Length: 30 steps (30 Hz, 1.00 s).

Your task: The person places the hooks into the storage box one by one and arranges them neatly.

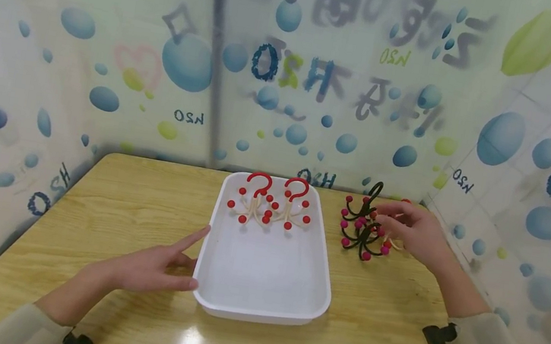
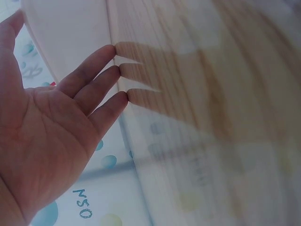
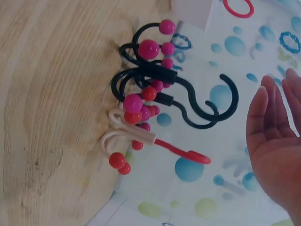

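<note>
A white tray (image 1: pixel 260 316) sits mid-table holding two cream hooks (image 1: pixel 272 204) with red question-mark tops and red balls. My left hand (image 1: pixel 175 261) lies flat and open on the table, fingertips against the tray's left wall (image 2: pixel 70 33); the left hand (image 2: pixel 51 127) holds nothing. Right of the tray stand two black hooks (image 1: pixel 363 228) with pink balls. My right hand (image 1: pixel 399 223) reaches to them with relaxed fingers. In the right wrist view the right hand (image 3: pixel 275 141) is open, apart from the black hooks (image 3: pixel 155 75) and a cream hook with red balls (image 3: pixel 134 136).
The wooden table (image 1: pixel 140 205) is walled on three sides by sheets printed with bubbles (image 1: pixel 322 83). The right wall stands close behind the black hooks. Bare tabletop lies left of the tray and along the near edge.
</note>
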Each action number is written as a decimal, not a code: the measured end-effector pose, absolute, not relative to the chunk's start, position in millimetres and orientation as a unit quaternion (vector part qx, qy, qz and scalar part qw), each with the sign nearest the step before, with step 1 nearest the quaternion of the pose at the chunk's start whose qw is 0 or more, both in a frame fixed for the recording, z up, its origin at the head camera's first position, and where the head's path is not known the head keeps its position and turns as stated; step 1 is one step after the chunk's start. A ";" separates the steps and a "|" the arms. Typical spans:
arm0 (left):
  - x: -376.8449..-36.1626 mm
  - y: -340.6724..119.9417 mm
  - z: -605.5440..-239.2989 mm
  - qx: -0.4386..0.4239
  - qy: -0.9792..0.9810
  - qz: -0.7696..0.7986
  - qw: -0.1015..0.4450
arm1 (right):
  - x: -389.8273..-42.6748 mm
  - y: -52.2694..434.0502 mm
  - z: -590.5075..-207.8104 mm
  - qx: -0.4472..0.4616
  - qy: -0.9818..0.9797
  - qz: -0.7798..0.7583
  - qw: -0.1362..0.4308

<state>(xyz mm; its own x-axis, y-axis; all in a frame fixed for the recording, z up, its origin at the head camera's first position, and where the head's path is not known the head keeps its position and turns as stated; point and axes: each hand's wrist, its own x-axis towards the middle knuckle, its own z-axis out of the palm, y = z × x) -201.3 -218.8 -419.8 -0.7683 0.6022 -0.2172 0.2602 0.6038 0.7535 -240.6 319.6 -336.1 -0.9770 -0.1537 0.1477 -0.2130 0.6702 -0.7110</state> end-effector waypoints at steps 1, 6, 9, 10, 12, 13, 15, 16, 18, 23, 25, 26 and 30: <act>-201.2 -218.9 -419.6 0.250 0.864 0.371 0.232 | -242.3 322.7 -336.2 0.093 -0.914 0.392 0.042; -200.3 -219.6 -418.8 0.254 0.861 0.374 0.233 | -249.0 336.1 -338.8 0.064 -0.921 0.380 0.049; -200.3 -219.6 -418.7 0.255 0.862 0.372 0.232 | -252.9 341.7 -340.8 0.057 -0.917 0.391 0.046; -200.3 -219.6 -418.6 0.254 0.862 0.372 0.232 | -254.1 343.0 -341.6 0.055 -0.916 0.394 0.043; -200.4 -219.6 -418.5 0.252 0.862 0.372 0.233 | -258.1 345.6 -344.6 0.048 -0.916 0.398 0.035; -200.4 -219.7 -418.6 0.252 0.863 0.371 0.234 | -260.3 346.9 -346.7 0.046 -0.915 0.399 0.031; -200.3 -220.0 -419.1 0.250 0.862 0.372 0.236 | -264.6 348.7 -351.9 0.045 -0.915 0.400 0.025; -200.2 -220.1 -419.4 0.250 0.862 0.372 0.236 | -266.9 349.6 -354.9 0.045 -0.915 0.400 0.023; -200.2 -220.2 -420.3 0.250 0.861 0.374 0.236 | -270.2 350.6 -360.1 0.046 -0.912 0.406 0.021; -200.6 -220.2 -421.3 0.251 0.860 0.377 0.236 | -273.6 348.8 -366.1 0.048 -0.906 0.420 0.007; -201.0 -220.1 -421.2 0.251 0.861 0.376 0.235 | -274.7 347.9 -367.8 0.042 -0.906 0.420 0.003; -201.1 -220.0 -421.0 0.252 0.861 0.375 0.235 | -275.1 347.9 -368.6 0.038 -0.907 0.420 0.003; -201.7 -219.9 -420.2 0.253 0.862 0.372 0.233 | -276.1 347.0 -371.2 0.024 -0.911 0.411 0.008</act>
<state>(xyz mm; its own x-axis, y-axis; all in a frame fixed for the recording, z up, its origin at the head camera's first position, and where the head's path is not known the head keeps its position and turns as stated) -201.7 -219.9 -420.2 -0.7630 0.6103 -0.2129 0.2633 0.5943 0.7599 -276.1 347.0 -371.2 -0.9988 -0.0369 0.0334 -0.0494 0.6610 -0.7488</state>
